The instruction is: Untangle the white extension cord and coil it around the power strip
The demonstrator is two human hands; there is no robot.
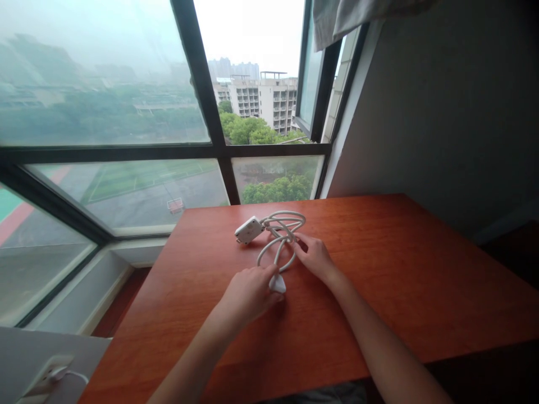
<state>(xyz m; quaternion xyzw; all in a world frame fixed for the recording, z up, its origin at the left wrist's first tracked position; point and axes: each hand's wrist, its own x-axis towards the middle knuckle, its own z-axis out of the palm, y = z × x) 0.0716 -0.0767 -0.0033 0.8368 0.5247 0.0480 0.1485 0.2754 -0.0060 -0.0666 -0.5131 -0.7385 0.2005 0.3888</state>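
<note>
On the reddish-brown table (202,269) lies a white extension cord, its cable (290,214) looped in several loose coils. The small socket block (249,230) sits at the far left end of the coils. My left hand (252,289) is closed around the plug (277,284) at the near end, thumb on top where the cable enters it. At the right side of the coils, my right hand (312,253) pinches the cable between thumb and fingers. The plug's pins are hidden from view.
Window panes in dark frames (219,150) rise behind the table's far edge, one sash (314,73) swung outward. A grey wall (421,112) stands on the right. At lower left, a wall socket (50,373) has a white plug and cord in it.
</note>
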